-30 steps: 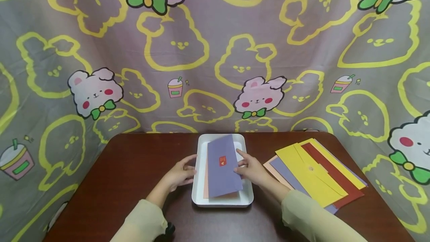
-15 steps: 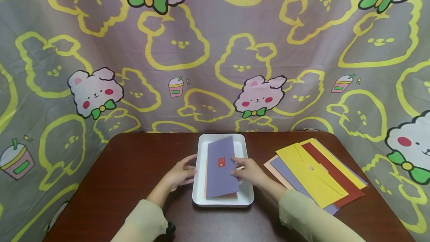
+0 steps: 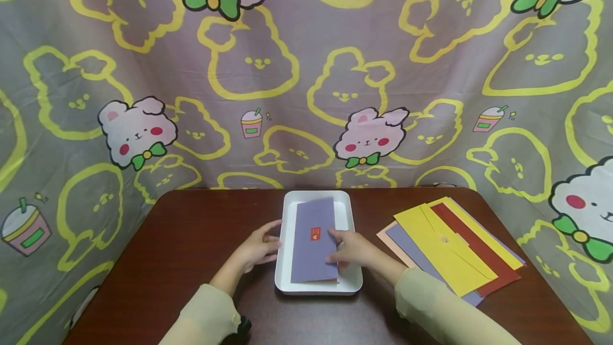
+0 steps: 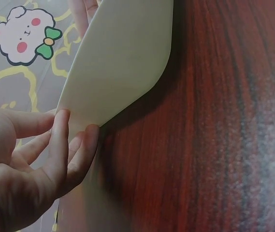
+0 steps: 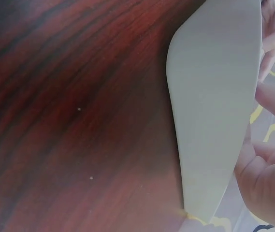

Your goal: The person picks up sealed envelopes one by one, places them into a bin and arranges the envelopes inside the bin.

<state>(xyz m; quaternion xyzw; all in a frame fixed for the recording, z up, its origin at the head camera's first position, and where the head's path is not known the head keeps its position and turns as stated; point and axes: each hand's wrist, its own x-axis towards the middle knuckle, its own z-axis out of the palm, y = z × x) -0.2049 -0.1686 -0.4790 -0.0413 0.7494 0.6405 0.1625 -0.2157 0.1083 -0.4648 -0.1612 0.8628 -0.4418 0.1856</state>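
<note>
**Right hand [image 3: 353, 249] shifts inward and nearer the person; purple envelope [image 3: 308, 249] sinks flatter into the white tray [image 3: 318, 289]**

Compared with a second ago, the purple envelope has come down and now covers almost all of the peach paper that showed beneath it. Its red sticker [image 3: 315, 233] faces up. The left hand [image 3: 258, 249] has kept its place at the tray's left side.

What seems to matter most is how the envelope lies between the two hands. Its long axis runs away from the person, nearly parallel to the tray's long sides, and it sits closer to the left wall than to the right. The far edge slants, which suggests the right side is not fully down.

The right hand is the nearer one: it reaches over the right rim, thumb and forefinger touching the envelope's right edge. Whether it pinches or merely presses, I cannot tell, since the right wrist view has the tray wall in the way. The left hand, fingers loosely bent, touches the outer wall and stands apart from the envelope.

On the counter [image 3: 206, 217], well to the right, lies a fanned pile of envelopes [image 3: 442, 249].
</note>
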